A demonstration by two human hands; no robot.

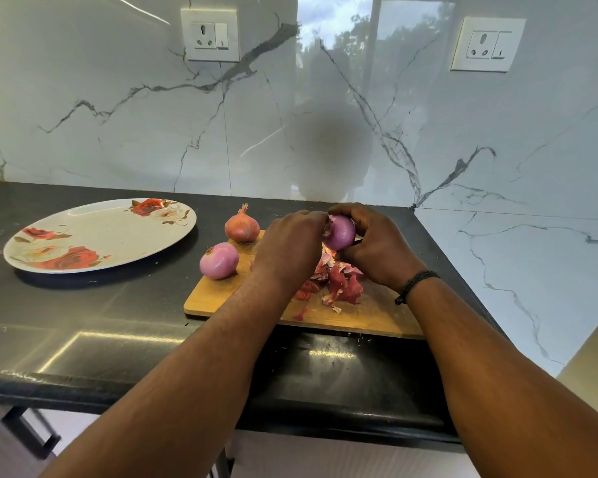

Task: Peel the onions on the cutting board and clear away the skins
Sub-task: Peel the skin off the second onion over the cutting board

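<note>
Onion [340, 232] in both hands; no writing legible.

No words, brands or numbers can be read anywhere. The only sign is a short upright stroke on each rocker switch: one on the left wall socket [210, 35] at eleven o'clock, one on the right wall socket [487, 44] at two o'clock.

Head view, forward and down

One wide-angle camera looks from above, close over the desk [83, 326] edge, facing the marble wall [118, 115] behind.
</note>
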